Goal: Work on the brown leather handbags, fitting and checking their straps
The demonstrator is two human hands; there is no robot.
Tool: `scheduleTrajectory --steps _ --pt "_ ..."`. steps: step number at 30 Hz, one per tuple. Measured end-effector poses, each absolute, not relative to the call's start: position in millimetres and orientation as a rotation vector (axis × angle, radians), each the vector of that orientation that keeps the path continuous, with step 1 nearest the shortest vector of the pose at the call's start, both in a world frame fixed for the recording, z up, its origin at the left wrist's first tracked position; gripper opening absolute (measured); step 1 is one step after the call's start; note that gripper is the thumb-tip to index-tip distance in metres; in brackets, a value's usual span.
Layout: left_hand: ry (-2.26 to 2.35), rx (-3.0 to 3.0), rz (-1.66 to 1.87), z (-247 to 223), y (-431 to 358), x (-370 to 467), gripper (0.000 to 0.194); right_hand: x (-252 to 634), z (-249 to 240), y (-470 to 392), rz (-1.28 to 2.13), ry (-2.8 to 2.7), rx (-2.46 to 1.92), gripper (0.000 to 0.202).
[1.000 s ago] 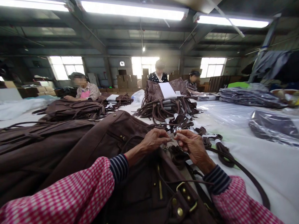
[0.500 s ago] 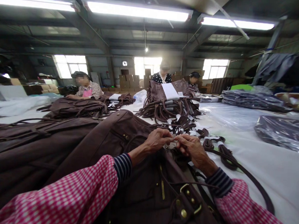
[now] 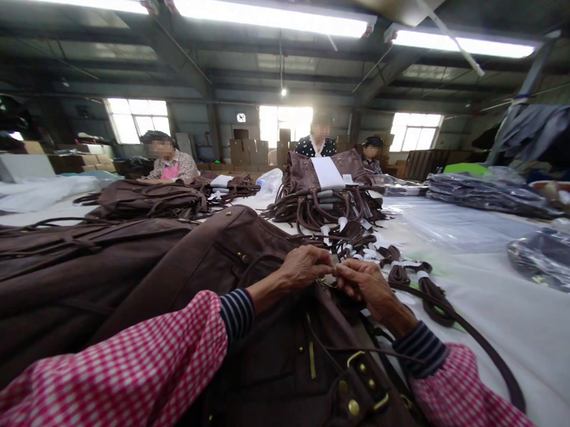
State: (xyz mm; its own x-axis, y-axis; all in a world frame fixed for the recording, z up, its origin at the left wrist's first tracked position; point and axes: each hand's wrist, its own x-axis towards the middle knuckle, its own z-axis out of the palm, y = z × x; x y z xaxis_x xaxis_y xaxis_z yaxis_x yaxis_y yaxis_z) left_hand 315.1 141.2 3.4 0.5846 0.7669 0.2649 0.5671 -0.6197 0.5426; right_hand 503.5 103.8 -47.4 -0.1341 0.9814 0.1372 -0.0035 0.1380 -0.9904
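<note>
Brown bags lie in front of me, the nearest bag (image 3: pixel 266 360) with brass zips, studs and a buckled strap. Over its upper right edge, my left hand (image 3: pixel 305 266) is closed in a pinch. Facing it, my right hand (image 3: pixel 365 286) pinches too, its fingertips almost touching the left ones. Whatever sits between the fingers is too small to make out. Beneath the hands, a brass zip (image 3: pixel 312 360) and a gold buckle (image 3: pixel 380 401) show on the bag. Just beyond my right hand lie coiled brown straps (image 3: pixel 432 296) with white wrapping.
A stack of brown bags (image 3: pixel 297 172) with white paper stands ahead, and another bag pile (image 3: pixel 150 199) lies to the left. Plastic-wrapped bags (image 3: pixel 489 192) sit at right on the white tabletop (image 3: pixel 538 332). Several co-workers, one a person (image 3: pixel 165 158) at left, are across the table.
Both hands keep their pinch at nearly the same spot on the bag. My view has shifted slightly, and the wrapped bag at right sits farther toward the edge.
</note>
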Motion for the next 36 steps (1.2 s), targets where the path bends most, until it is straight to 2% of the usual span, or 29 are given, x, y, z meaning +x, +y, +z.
scheduleTrajectory --steps 8,19,24,31,36 --pt "1.063 2.451 0.624 7.2 138.5 315.3 0.015 505.4 -47.9 104.9 1.293 -1.32 -1.014 0.04" --pt "1.144 2.558 0.604 1.6 135.4 315.2 0.014 502.6 -46.7 101.9 1.134 -1.492 -1.166 0.043" --pt "1.156 2.561 0.563 -6.6 132.2 316.9 0.013 512.3 -63.5 109.2 1.132 -1.567 -1.219 0.047" --pt "0.977 2.42 0.506 -8.4 144.7 308.3 0.017 510.5 -67.7 113.8 1.317 -1.52 -1.18 0.048" --pt "1.045 2.501 0.497 5.9 136.7 310.7 0.014 490.6 -46.8 97.2 1.115 -1.557 -1.106 0.041"
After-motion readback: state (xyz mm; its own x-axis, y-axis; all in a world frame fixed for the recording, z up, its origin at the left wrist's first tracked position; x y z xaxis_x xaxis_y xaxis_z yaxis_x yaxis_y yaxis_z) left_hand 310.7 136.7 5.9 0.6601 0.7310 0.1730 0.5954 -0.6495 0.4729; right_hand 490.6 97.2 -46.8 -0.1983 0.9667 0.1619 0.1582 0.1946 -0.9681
